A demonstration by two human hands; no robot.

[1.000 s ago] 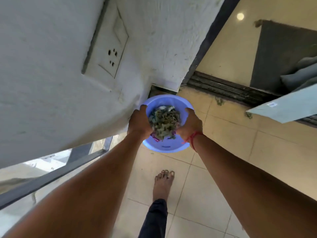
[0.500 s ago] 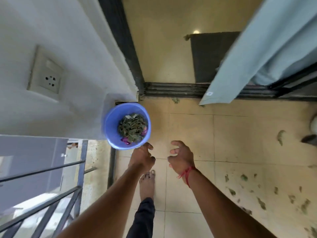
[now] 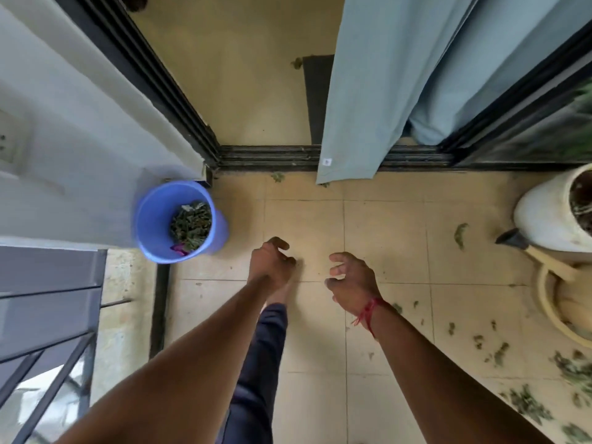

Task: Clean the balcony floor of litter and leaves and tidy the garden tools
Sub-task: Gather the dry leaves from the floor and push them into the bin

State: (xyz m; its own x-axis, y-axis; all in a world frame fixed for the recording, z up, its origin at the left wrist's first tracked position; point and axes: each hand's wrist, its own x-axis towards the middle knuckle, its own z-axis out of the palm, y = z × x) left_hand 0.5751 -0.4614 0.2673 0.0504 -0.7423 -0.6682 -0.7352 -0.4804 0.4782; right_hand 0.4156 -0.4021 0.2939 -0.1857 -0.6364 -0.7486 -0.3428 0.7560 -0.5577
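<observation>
Bucket (image 3: 153,219) blue, upright, holding dry leaves (image 3: 191,225) | left hand (image 3: 270,265) empty, fingers loose | right hand (image 3: 352,277) empty, fingers loose

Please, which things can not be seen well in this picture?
Head view:
- white pot: cut off by the right edge.
- wall socket: blurred, cut by the left edge.
- blue bucket: its bottom is hidden under leaves.
- mat: partly hidden behind the curtain.

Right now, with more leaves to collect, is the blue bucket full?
Not full: the bucket stands upright, leaves lie at its bottom, and bare blue wall shows above them.
</observation>
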